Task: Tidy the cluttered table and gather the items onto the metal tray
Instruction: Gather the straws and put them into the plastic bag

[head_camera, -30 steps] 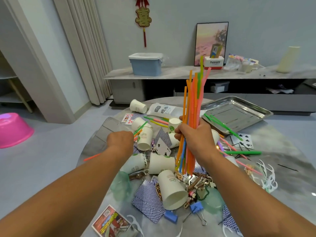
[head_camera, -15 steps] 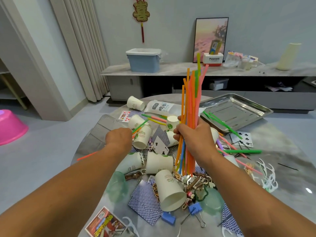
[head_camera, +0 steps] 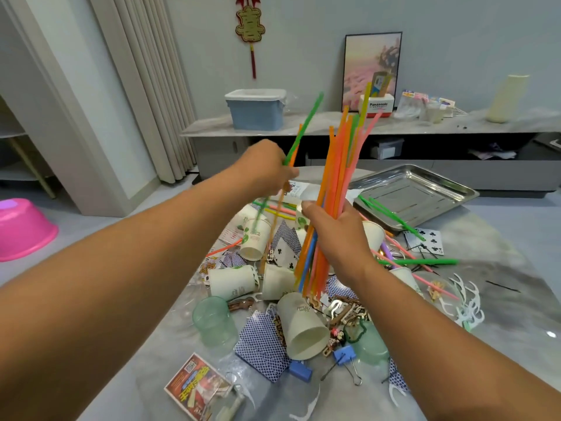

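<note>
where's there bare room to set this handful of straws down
The metal tray has a bare floor; only two green straws cross its near-left rim. The table is also bare right of the club card, apart from a thin dark pin. It is crowded under both hands: paper cups, cards, clips.

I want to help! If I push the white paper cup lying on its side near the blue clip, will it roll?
Probably: the white paper cup lies on its side, so its round wall may roll, likely curving since it tapers. It looks light and crushable.
</note>
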